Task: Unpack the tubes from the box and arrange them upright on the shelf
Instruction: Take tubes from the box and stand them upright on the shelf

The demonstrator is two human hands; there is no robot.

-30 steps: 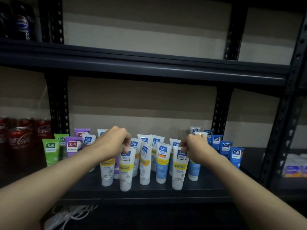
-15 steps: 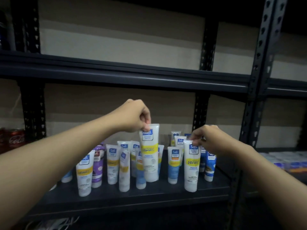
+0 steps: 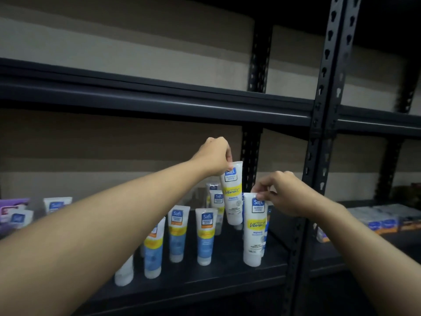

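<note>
Dark metal shelf: white tubes with yellow and blue bands (caps down). The left hand pinches a raised tube by its top, clear of the shelf; the right hand pinches a standing tube at the near right.

You can read "Safi", "PERFECT WHITE" and, on the yellow band, "Vitamin C" on the raised white tube. The front white tube carries the same three, and its smaller lines are too fine to read. The blue tube shows only "Safi" clearly. The logos far left are blurred.
</note>
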